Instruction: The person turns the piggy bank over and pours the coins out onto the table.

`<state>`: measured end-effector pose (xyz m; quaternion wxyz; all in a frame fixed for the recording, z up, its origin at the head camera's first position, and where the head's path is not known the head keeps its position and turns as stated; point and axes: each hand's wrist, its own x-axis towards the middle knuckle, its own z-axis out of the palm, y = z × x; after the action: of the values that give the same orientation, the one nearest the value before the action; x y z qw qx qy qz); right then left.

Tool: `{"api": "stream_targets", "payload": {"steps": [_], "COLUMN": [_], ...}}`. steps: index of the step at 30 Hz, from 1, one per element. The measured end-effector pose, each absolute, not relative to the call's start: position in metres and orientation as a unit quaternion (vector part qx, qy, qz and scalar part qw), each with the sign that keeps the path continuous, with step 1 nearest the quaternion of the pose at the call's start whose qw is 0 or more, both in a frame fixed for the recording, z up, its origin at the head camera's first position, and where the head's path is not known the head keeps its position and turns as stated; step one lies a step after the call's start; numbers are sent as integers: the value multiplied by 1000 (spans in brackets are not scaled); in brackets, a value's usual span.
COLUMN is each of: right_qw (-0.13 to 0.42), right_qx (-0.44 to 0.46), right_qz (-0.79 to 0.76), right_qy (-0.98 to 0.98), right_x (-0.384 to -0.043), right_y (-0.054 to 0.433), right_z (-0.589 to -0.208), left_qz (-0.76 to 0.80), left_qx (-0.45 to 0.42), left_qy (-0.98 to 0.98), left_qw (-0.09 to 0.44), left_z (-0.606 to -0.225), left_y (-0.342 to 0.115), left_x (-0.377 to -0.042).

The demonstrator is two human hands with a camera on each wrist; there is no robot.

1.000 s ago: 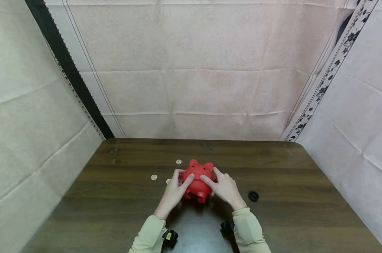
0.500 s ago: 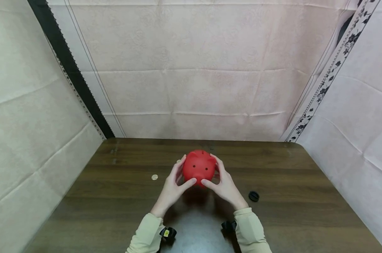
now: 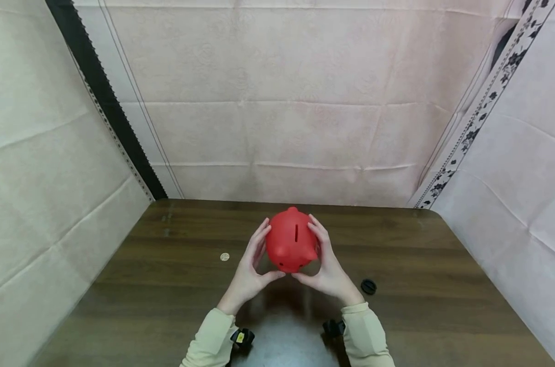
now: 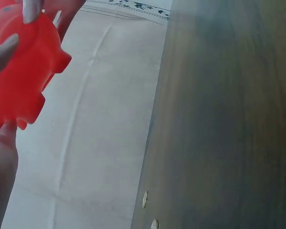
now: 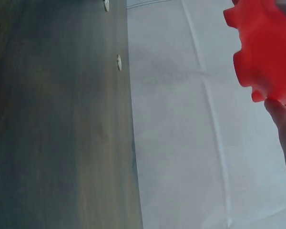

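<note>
A red piggy bank [image 3: 288, 244] is held between both hands in the head view, its slotted back turned up toward the camera and its face toward the person. My left hand [image 3: 254, 262] grips its left side, thumb at the snout end. On the other side my right hand [image 3: 325, 260] grips it the same way. Both wrist views show the piggy bank [image 4: 24, 71] raised off the wooden table, its stubby feet sticking out. In the right wrist view, a thumb presses the piggy bank [image 5: 267, 52] near the snout.
A black round cap [image 3: 368, 286] lies on the table [image 3: 420, 306] to the right of the hands. One coin [image 3: 224, 257] lies to the left. Two coins appear in the left wrist view, one coin [image 4: 145, 199] near the table edge. Pale cloth [image 3: 277, 127] hangs around the table.
Both hands have lifted the piggy bank and tipped it toward the person, so its top slot now faces the camera instead of its face. Hands and piggy bank now cover two coins behind.
</note>
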<state>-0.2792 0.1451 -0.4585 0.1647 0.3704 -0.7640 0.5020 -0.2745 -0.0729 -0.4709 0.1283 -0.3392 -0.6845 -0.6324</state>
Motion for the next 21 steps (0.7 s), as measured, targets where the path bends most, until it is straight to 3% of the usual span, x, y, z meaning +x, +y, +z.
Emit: {"api": "stream_targets", "payload": {"steps": [13, 21], "right_qw": [190, 163], "right_qx": [370, 229], "right_qz": [471, 497], "right_qy": [-778, -821], "right_x": [-280, -277], "right_y": [143, 145], "right_z": [-459, -458], "left_qz": [-626, -624], "left_qx": [-330, -204], "left_qy": [-694, -749], "left_qw": [135, 91], "left_z": [-477, -478], "left_y": [-70, -69], "left_x": [-275, -274]}}
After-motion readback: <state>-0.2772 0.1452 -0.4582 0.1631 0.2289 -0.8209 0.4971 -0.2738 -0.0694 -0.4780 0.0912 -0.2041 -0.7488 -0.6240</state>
